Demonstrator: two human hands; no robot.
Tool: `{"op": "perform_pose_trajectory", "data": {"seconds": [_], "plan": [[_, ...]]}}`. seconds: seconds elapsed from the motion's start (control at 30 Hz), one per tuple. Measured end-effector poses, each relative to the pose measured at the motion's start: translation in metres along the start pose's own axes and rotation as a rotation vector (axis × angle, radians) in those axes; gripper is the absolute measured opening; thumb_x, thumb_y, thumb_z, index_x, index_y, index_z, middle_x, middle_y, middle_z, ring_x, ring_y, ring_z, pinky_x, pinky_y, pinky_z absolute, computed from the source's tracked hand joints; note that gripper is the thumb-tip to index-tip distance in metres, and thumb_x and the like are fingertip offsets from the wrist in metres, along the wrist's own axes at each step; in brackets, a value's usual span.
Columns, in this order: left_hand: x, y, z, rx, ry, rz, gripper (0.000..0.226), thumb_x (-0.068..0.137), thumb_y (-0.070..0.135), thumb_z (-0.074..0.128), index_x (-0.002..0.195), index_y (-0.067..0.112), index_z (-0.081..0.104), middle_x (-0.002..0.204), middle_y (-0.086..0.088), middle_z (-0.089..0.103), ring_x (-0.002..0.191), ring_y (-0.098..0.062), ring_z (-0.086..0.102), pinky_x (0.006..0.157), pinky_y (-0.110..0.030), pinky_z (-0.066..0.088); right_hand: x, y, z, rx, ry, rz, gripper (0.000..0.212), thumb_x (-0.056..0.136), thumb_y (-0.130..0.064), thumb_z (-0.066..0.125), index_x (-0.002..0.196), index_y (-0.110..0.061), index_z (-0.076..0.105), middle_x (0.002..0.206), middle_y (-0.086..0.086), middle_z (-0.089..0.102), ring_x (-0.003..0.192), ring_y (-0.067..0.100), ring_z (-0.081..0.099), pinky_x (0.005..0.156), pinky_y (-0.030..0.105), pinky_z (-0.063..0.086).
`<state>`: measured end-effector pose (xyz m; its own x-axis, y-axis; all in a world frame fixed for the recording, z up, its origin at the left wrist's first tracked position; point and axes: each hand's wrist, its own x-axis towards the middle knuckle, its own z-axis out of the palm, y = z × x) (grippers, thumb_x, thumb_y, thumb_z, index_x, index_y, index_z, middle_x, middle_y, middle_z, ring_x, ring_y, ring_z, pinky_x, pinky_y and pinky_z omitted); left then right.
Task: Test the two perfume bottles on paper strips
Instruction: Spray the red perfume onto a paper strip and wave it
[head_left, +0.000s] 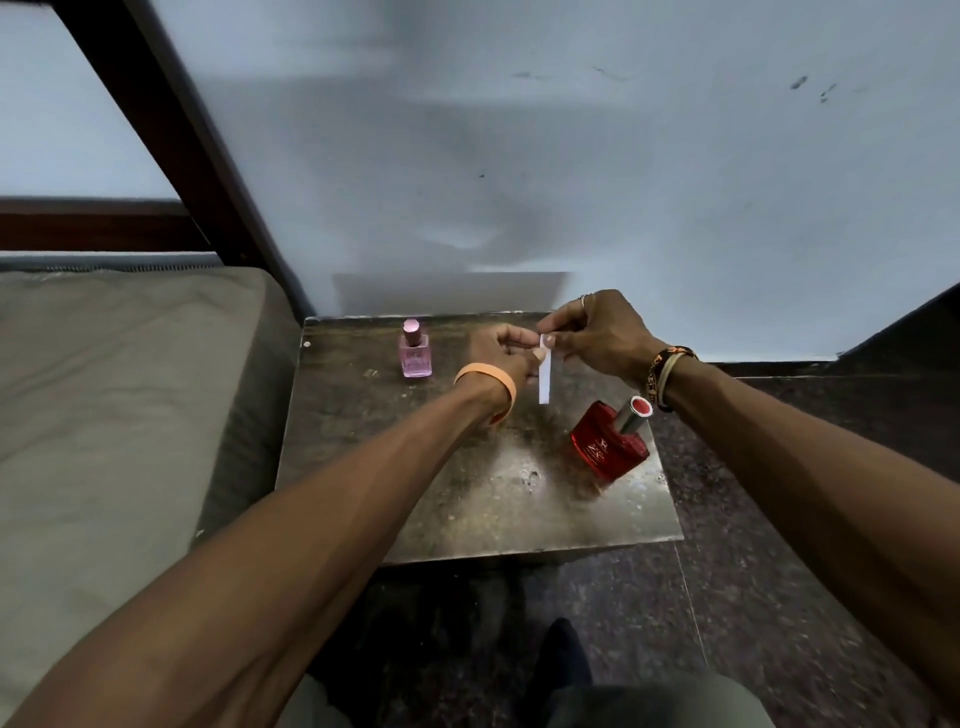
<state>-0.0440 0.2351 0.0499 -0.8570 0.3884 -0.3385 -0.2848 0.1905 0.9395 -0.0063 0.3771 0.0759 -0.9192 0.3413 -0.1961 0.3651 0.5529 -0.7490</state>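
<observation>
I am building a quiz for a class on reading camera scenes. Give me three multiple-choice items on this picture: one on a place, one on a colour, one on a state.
1. Where does the pink bottle stand on the table?
A. far left part
B. near right corner
C. on the floor

2. What colour is the band on the left wrist?
A. green
B. orange
C. black

3. How is the paper strip held?
A. flat on the table
B. tucked under the red bottle
C. pinched at its top by both hands, hanging down

Answers:
1 A, it stands at the far side, left of the left hand.
2 B, the wristband is orange.
3 C, the left hand and right hand meet at its upper end, while the red bottle stands apart.
</observation>
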Motion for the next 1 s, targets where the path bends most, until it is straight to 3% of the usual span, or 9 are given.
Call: {"op": "perform_pose_trajectory", "data": {"seconds": [0.13,0.23,0.4,0.5,0.7,1.0], "plan": [[0.023,-0.019,0.001,0.072,0.006,-0.035,0.016,0.082,-0.004,0.066,0.079,0.01,0.058,0.073,-0.01,0.063,0.063,-0.021,0.06,0.068,-0.039,0.058,0.026,0.024,0.008,0.026,-0.033,0.056,0.009,0.081,-0.007,0.077,0.084,-0.016,0.076,0.075,0.006,0.074,0.066,0.016,0.07,0.074,0.037,0.061],[0.039,-0.039,0.0,0.238,0.03,0.044,0.019,0.08,0.002,0.068,0.078,0.018,0.061,0.076,-0.007,0.065,0.072,-0.026,0.065,0.073,-0.041,0.058,0.039,0.04,0.014,0.044,-0.064,0.094,0.009,0.081,-0.005,0.077,0.087,-0.012,0.075,0.074,0.006,0.074,0.068,0.016,0.07,0.075,0.035,0.06],[0.052,-0.058,0.007,0.453,-0.001,0.135,0.014,0.077,0.01,0.073,0.086,0.018,0.068,0.077,0.005,0.066,0.073,-0.012,0.064,0.072,-0.026,0.052,0.052,0.062,0.023,0.064,-0.106,0.149,0.013,0.083,-0.001,0.074,0.082,-0.014,0.071,0.08,0.014,0.073,0.077,0.026,0.07,0.072,0.035,0.059],[0.056,-0.062,0.014,0.567,-0.016,0.167,0.012,0.073,0.019,0.076,0.082,0.023,0.07,0.078,0.006,0.07,0.074,-0.014,0.066,0.074,-0.033,0.056,0.058,0.072,0.026,0.023,-0.103,0.13,0.012,0.082,-0.003,0.075,0.083,-0.015,0.073,0.08,0.012,0.074,0.082,0.032,0.073,0.079,0.043,0.06],[0.056,-0.062,0.018,0.718,-0.035,0.226,0.023,0.073,0.03,0.078,0.096,0.029,0.074,0.093,0.005,0.074,0.085,-0.016,0.067,0.075,-0.03,0.053,0.061,0.074,0.027,-0.088,-0.101,0.056,0.013,0.08,-0.011,0.078,0.077,-0.023,0.073,0.081,0.007,0.075,0.082,0.025,0.072,0.081,0.048,0.059],[0.058,-0.07,0.024,0.737,-0.011,0.208,0.027,0.072,0.034,0.078,0.099,0.034,0.073,0.106,-0.001,0.07,0.093,-0.019,0.066,0.077,-0.026,0.05,0.054,0.078,0.03,-0.099,-0.06,0.065,0.015,0.08,-0.021,0.079,0.072,-0.031,0.071,0.078,-0.008,0.074,0.083,0.016,0.071,0.085,0.045,0.058]]}}
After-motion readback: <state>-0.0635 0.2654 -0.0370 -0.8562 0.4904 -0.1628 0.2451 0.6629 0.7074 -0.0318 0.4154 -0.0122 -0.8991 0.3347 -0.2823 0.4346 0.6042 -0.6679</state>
